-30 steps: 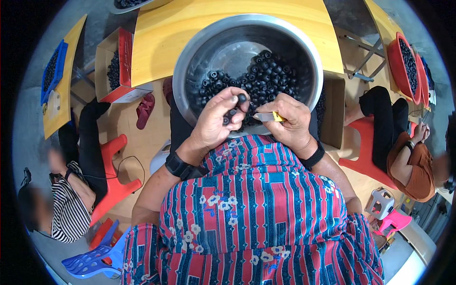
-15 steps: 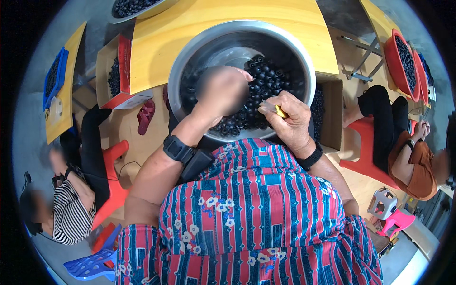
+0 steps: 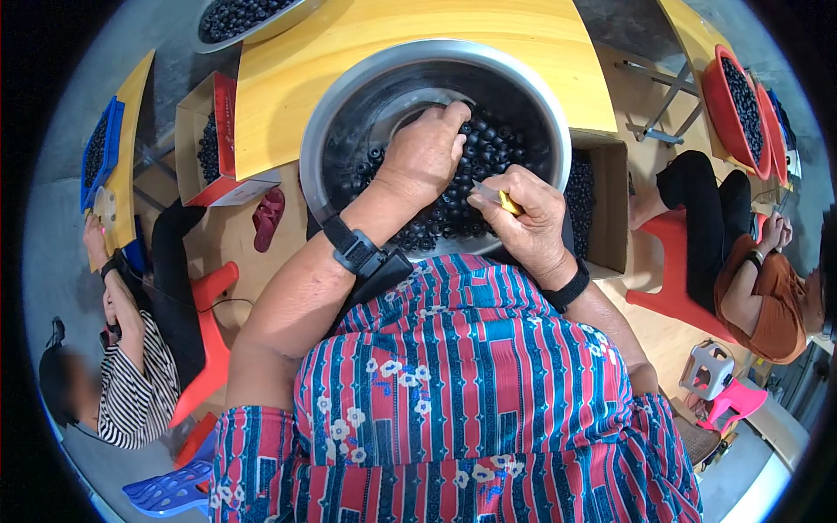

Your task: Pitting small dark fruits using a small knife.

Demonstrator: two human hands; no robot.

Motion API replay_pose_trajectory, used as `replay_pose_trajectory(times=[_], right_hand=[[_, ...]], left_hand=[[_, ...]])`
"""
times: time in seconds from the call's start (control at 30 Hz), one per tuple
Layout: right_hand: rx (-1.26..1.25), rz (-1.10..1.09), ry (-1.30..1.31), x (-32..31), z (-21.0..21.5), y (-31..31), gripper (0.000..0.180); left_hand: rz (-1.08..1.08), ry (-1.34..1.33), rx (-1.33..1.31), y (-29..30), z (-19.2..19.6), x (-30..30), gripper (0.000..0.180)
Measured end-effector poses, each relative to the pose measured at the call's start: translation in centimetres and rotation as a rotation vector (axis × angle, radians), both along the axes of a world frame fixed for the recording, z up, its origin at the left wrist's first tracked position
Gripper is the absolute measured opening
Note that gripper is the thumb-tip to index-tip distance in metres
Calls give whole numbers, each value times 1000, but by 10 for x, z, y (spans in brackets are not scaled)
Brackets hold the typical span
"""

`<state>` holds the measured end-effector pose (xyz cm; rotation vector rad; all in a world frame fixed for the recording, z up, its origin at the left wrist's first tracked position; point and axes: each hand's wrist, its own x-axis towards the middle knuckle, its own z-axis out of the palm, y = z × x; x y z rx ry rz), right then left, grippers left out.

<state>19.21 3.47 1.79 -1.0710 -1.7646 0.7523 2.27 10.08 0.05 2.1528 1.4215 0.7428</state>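
A wide metal basin [image 3: 316,122] holds many small, round, glossy black fruit-like pieces [image 3: 488,144], some with a pale ring or hole. Over the middle of the basin is my left hand [image 3: 425,157], its back turned up and its fingers curled down toward the far side. Whatever those fingers hold is hidden. At the basin's near right, my right hand [image 3: 527,218] grips a small knife [image 3: 509,204] with a yellow handle. Its short blade points left, toward my left hand and just above the black pieces.
The basin overlaps a yellow table [image 3: 288,105]. Cardboard boxes of black pieces stand left [image 3: 209,148] and right [image 3: 610,205]. A filled bowl [image 3: 248,22] is at the far left. People sit on red chairs either side, near a blue tray [image 3: 103,152] and a red basin [image 3: 737,109].
My left hand has moved slightly up and right within the basin, its forearm following. My right hand keeps the knife in nearly the same spot. The person at left has lowered a hand onto the table edge.
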Motion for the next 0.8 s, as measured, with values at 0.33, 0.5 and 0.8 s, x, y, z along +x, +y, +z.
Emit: replay_pose_trajectory(times=[0.33,0.5,0.8], right_hand=[[-115,-95,37,3,5,-5,14],[-149,10,46,0,2,-1,20],[-210,136,76,-1,-2,-7,28]], left_hand=[[-90,-534,-376,-29,6,-19,18],[-103,-792,-823,-61,19,-28,18],[-155,-1129,-942,-79,6,-31,22]])
